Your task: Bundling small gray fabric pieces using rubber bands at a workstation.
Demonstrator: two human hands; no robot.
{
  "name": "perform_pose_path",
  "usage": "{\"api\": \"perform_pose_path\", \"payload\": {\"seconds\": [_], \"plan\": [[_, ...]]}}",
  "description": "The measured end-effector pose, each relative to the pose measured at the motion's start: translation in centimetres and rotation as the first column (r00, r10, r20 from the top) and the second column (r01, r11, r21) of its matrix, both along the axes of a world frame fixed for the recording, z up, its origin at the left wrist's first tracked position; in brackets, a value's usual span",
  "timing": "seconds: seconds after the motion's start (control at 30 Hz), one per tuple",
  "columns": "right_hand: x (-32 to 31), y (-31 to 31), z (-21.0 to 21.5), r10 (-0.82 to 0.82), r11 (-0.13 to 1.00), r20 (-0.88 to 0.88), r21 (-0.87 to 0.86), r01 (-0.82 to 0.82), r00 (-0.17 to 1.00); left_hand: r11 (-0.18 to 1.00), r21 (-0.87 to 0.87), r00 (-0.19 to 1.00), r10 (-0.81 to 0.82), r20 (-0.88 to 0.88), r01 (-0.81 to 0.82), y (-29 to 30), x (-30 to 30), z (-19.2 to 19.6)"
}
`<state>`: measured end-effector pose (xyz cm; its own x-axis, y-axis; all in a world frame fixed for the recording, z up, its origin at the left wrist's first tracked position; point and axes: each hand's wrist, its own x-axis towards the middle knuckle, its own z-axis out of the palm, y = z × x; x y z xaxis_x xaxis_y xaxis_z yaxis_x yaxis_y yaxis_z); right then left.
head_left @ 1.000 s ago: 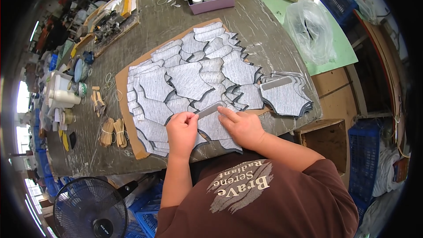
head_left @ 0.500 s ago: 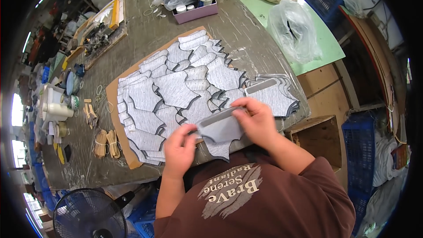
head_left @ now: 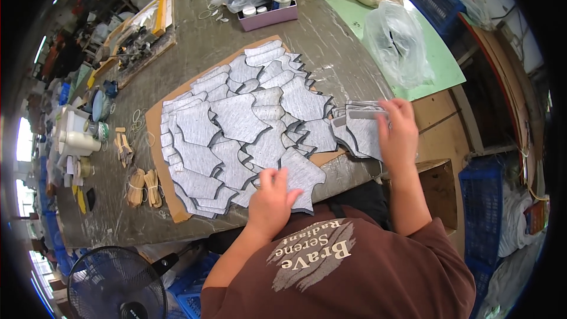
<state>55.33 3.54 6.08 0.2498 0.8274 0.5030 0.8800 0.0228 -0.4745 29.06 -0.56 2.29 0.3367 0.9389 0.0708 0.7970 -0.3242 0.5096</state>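
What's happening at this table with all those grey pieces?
A person in a brown shirt is working at a table covered with flat grey cut pieces, laid overlapping on a sheet of brown cardboard. The left hand rests flat on a grey piece at the near edge. The right hand rests on a small stack of grey pieces at the table's right end, fingers on a narrow grey strip.

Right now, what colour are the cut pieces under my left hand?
Speckled grey with dark edges, the cut pieces show best in the head view.
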Motion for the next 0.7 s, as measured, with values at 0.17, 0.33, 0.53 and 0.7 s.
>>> {"api": "perform_pose_path", "payload": {"seconds": [0.17,0.33,0.53,0.7], "plan": [[-5.5,-2.8,-1.0,0.483,0.755,-0.228,-0.379,-0.534,0.845,0.998,0.040,0.998,0.047,0.036,-0.048,0.5,-0.3,-0.2],[-7.7,-3.9,-2.9,0.552,0.805,-0.215,-0.116,-0.582,0.806,0.823,-0.544,0.652,0.502,0.568,-0.159,0.4,-1.0,0.1],[-9.3,-3.1,-5.2,0.745,0.619,-0.069,-0.301,-0.726,0.664,0.711,-0.688,0.722,0.553,0.416,-0.148,-0.9,-2.8,2.0],[-9.2,-2.6,-4.7,0.790,0.560,-0.057,-0.338,-0.757,0.610,0.771,-0.629,0.620,0.540,0.569,-0.094,-1.4,-4.4,2.1]]}}
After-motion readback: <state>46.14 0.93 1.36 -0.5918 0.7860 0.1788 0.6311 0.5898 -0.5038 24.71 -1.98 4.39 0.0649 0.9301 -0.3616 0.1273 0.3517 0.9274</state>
